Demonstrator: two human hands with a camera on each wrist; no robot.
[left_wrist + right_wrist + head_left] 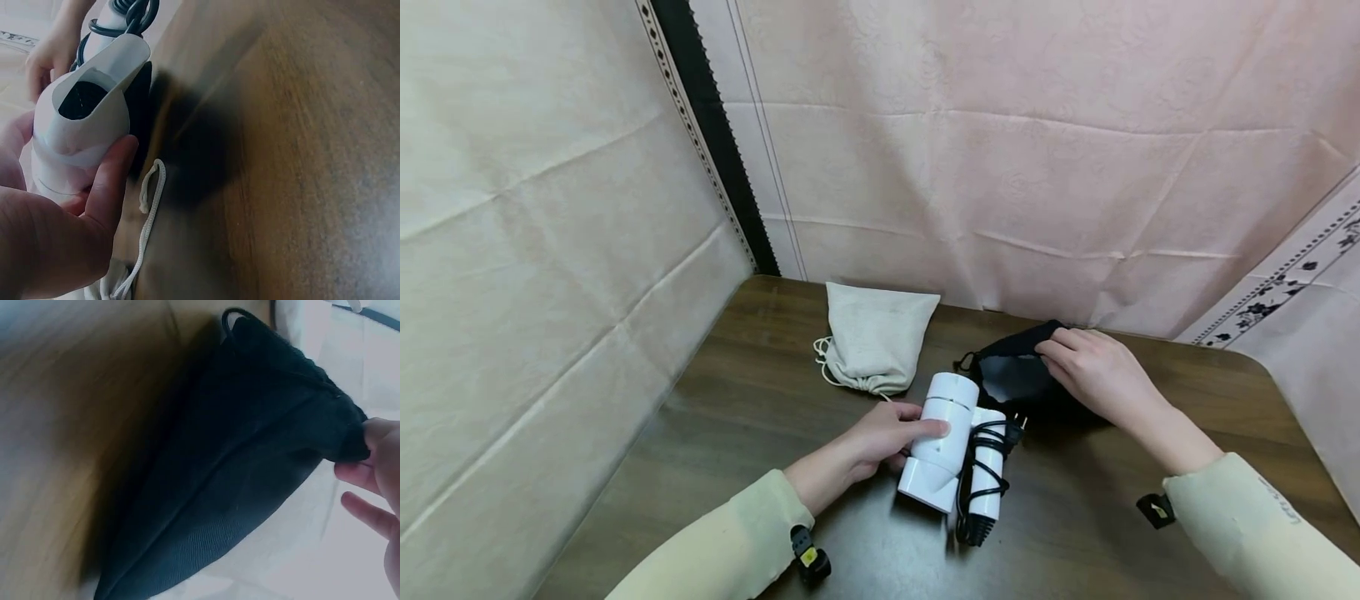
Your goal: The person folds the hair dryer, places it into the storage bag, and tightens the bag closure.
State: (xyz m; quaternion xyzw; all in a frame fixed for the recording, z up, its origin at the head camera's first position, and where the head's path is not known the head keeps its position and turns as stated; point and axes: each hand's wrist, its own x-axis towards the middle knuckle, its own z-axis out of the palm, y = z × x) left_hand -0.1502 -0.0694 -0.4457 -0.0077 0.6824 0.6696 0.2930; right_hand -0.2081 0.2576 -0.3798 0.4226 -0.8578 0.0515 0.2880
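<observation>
My left hand point(880, 439) grips the barrel of a white folding hair dryer point(946, 437), thumb across its top and fingers round the far side. The dryer's handle point(987, 479) lies folded alongside, wrapped in its black cord point(981, 442), with the plug at the far end. In the left wrist view, the dark opening of the nozzle point(119, 65) faces the camera. My right hand point(1093, 371) pinches the mouth edge of a black drawstring bag point(237, 444). That edge is lifted, and the bag's grey inside point(1011, 379) shows right behind the dryer.
A cream drawstring bag point(880, 333) lies flat at the back of the brown wooden table point(737, 467), its cord point(150, 212) trailing near my left hand. Pale cloth hangings point(1000, 150) stand behind the table and along its left side.
</observation>
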